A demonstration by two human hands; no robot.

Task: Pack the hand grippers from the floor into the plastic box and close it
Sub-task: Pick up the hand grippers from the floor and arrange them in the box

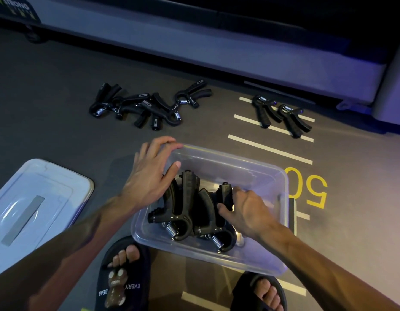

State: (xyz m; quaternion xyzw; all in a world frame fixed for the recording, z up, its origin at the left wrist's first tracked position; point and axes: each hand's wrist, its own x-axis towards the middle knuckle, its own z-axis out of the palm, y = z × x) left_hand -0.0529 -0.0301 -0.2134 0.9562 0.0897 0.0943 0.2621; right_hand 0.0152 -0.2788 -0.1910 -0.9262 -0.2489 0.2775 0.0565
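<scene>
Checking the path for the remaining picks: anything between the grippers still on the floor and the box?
Nothing visible. The pile and the pair lie on bare floor beyond the open plastic box. The lid sits off to the left. Left hand rests on the box's far-left corner; right hand holds a packed gripper inside.

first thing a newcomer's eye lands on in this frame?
Probably the clear plastic box at centre, with both hands in it: the right hand grips a black hand gripper, the left hand rests at its far-left corner. Next, the heap of grippers beyond, and the lid lying at left.
</scene>
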